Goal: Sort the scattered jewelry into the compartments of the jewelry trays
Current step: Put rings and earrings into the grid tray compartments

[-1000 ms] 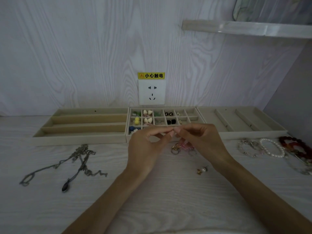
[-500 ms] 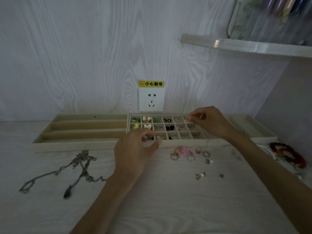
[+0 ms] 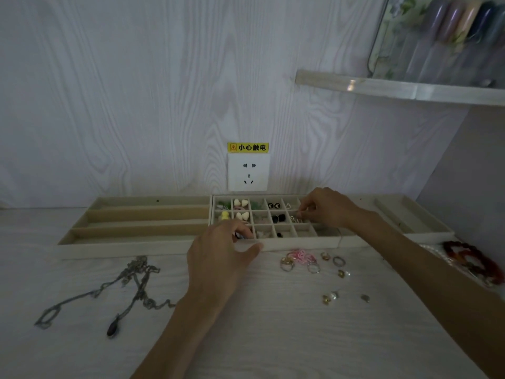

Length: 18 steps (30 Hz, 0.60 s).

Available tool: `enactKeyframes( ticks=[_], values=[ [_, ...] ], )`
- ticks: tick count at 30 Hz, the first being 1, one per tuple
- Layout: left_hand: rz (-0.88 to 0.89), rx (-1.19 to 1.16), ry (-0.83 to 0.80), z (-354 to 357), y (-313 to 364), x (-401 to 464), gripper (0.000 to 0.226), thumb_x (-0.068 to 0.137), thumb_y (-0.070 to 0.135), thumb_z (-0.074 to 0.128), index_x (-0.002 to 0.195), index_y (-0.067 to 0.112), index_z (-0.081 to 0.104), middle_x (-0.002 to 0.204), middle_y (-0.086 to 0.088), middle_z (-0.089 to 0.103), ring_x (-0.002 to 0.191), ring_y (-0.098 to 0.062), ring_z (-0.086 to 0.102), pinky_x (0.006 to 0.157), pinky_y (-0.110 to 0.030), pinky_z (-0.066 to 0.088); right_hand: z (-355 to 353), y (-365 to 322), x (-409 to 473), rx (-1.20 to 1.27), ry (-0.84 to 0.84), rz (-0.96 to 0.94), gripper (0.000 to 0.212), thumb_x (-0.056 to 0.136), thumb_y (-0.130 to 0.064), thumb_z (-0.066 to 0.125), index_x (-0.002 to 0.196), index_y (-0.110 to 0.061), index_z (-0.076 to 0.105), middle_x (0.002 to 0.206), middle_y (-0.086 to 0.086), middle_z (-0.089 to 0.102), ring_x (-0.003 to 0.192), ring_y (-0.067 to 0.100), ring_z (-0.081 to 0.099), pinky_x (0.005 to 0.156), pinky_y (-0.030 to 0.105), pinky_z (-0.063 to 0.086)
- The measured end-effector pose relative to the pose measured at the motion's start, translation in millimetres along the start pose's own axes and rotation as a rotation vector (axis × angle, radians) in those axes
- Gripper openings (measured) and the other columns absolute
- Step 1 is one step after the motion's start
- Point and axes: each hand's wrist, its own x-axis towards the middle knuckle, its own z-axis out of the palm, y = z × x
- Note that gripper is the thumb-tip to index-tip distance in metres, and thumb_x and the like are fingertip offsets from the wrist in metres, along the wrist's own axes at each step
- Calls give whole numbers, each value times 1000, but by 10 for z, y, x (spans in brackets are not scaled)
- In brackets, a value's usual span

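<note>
Right hand [image 3: 326, 207]: pinches a small piece over the grid tray [image 3: 300, 243]; may drop into the wrong cell.
Left hand [image 3: 218, 258]: fingers curled at the near rim; grip unclear; could nudge the tray.

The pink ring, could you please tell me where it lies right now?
In the head view the pink ring lies on the table, right of centre, just in front of the middle tray, among the metal rings.
</note>
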Motion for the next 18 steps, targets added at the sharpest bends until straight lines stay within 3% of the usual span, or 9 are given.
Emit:
enactKeyframes(
  ticks=[4, 10, 14, 18],
  values=[
    [-3, 0, -9, 12, -9, 3, 20, 75, 51, 70, 84, 39, 57, 89, 24, 53, 83, 2, 52, 67, -20, 37, 18, -40, -12, -32, 22, 9, 22, 89, -39, 60, 93, -22, 73, 68, -16, 52, 63, 3, 50, 54, 21, 34],
    [1, 9, -14, -1, -1, -3, 19, 75, 49, 71, 83, 39, 58, 88, 24, 51, 83, 3, 48, 62, -18, 31, 17, -80, -48, -72, 37, 15, 23, 91, -35, 58, 98, -20, 73, 92, -1, 69, 76, 13, 58, 65, 25, 39],
    [19, 16, -21, -14, -7, -8, 18, 76, 48, 71, 84, 39, 58, 87, 25, 49, 80, 4, 46, 59, -15, 29, -94, -120, -116, -93, 43, -3, 22, 93, -30, 55, 98, -18, 73, 64, -15, 52, 57, 3, 46, 59, 24, 35],
    [67, -34, -14, -5, -17, -16, 15, 77, 43, 71, 89, 37, 63, 83, 26, 52, 77, 7, 48, 60, -8, 28, -289, -122, -422, 74, 139, -47, 18, 91, -29, 59, 99, -20, 73, 74, -19, 58, 63, -2, 52, 62, 18, 38]
  ],
)
